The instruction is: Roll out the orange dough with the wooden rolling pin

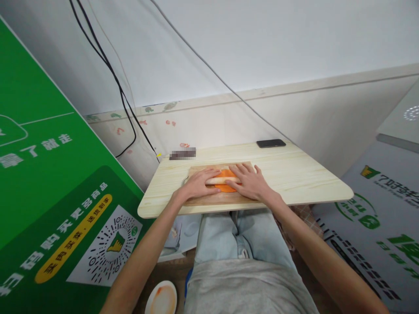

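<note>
A light wooden rolling pin [223,180] lies crosswise over a flat piece of orange dough [225,187]. Beneath them is a wooden cutting board [209,199], set near the front edge of the table. My left hand [199,183] covers the pin's left end, its thumb on the near side and its fingers over the far side. On the other end is my right hand [250,181], thumb toward me, fingers stretched forward across the pin. Both palms hide the pin's ends and part of the dough.
A black phone [271,143] lies at the table's back right, and a blurred dark object [182,154] at the back left. Cables hang along the wall. A green sign [49,144] stands left, a printed panel [376,218] right. A stained white plate [161,298] sits below.
</note>
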Tool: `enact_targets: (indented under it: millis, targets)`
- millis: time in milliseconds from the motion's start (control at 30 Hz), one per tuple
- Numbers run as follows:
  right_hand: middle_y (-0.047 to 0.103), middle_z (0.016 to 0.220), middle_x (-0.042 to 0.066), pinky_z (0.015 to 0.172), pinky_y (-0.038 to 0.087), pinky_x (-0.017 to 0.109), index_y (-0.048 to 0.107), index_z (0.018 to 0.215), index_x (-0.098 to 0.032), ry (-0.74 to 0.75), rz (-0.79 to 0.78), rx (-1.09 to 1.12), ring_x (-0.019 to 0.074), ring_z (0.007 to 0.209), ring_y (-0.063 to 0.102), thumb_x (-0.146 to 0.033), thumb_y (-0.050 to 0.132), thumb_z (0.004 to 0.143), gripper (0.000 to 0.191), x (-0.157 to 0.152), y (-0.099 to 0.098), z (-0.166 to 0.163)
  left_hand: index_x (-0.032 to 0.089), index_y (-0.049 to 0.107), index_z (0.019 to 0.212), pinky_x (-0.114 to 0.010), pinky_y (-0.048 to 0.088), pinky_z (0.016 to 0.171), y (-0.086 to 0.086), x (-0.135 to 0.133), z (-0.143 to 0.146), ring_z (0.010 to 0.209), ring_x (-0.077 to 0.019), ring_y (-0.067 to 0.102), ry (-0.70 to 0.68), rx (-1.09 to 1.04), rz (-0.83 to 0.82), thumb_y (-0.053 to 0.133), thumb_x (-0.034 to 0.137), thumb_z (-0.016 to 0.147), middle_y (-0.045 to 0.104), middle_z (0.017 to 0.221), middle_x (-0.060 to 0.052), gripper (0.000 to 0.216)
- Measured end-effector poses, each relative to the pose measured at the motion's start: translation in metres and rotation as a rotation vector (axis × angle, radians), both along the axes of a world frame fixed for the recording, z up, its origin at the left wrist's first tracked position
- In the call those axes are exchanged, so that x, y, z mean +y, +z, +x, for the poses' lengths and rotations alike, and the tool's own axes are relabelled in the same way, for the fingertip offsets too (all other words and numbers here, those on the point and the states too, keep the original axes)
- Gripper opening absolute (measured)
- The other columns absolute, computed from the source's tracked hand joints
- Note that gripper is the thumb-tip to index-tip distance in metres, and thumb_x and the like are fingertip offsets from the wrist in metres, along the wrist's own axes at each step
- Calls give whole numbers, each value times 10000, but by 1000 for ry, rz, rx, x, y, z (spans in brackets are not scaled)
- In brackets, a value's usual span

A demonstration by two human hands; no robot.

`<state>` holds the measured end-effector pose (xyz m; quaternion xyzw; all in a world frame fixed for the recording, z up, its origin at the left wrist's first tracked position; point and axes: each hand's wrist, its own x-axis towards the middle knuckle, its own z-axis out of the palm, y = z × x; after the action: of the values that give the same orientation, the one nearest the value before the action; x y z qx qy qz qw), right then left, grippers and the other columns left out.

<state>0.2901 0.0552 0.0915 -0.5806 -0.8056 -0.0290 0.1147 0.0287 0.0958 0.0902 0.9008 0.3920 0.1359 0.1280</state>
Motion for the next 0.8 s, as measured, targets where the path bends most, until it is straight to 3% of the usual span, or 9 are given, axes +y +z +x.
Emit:
enact_targets:
  millis: [100,200,333,600,800]
  targets:
    - [605,1602,163,1279,235,715,639,1517,-243,110,-40,-31,387,1533,466,-649,529,1064,618,2,8,-2,278,557,1621,-415,340,1340,2,2,-2,1556,-255,516,-37,1,-35,735,503,980,580,1652,-50,702]
    - [634,1562,190,1261,301,675,683,1456,-200,142,-81,-18,392,1480,531,-624,533,1068,594,8,14,-10,276,563,1613,-426,352,1333,1,4,-4,1543,-260,529,-49,-20,-37,731,510,990,589,1646,-58,687]
    - [558,1645,189,1234,374,617,595,1563,-215,186,-148,-4,400,1520,499,-672,572,1036,698,16,12,-16,262,594,1581,-461,399,1300,-1,9,-5,1501,-297,568,-69,-58,-3,761,547,966,607,1628,-87,699]
    - [439,1733,203,1258,328,668,450,1683,-214,154,-216,17,437,1595,397,-731,559,995,868,28,2,-14,284,590,1573,-498,379,1295,-1,19,-2,1520,-318,531,-116,-72,81,830,568,913,578,1650,-103,758]
    - [412,1756,178,1286,282,690,430,1705,-224,222,-297,23,439,1626,348,-652,548,1004,829,36,5,-11,294,580,1577,-483,379,1285,3,24,1,1518,-310,522,-123,-26,64,828,575,921,579,1646,-100,756]
